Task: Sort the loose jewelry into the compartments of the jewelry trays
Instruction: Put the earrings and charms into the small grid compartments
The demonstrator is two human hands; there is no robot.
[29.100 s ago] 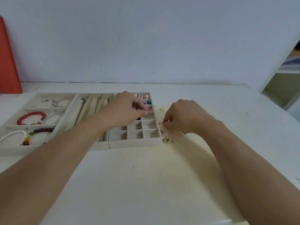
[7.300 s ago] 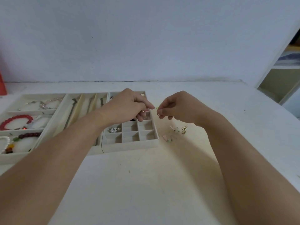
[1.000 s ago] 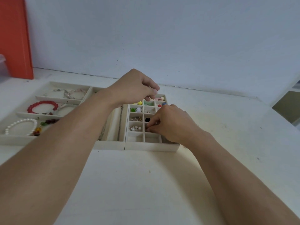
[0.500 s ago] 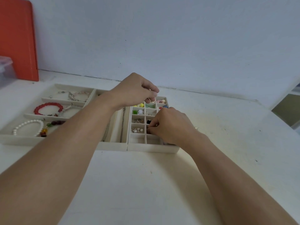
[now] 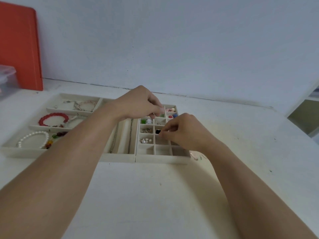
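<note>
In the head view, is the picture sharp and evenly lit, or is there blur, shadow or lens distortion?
Head view: soft, even light, no glare; faint shadows under the forearms on the table. Wide-angle bending shows in the slanted table edge and the stretched forearms. Slightly soft overall: small pieces in the grid tray under the left hand and right hand are hard to identify.

A plain pale-blue wall [image 5: 172, 40] backs the white table [image 5: 155, 195]. An orange board [image 5: 19, 47] leans far left. White shelving [image 5: 307, 114] stands right.
</note>
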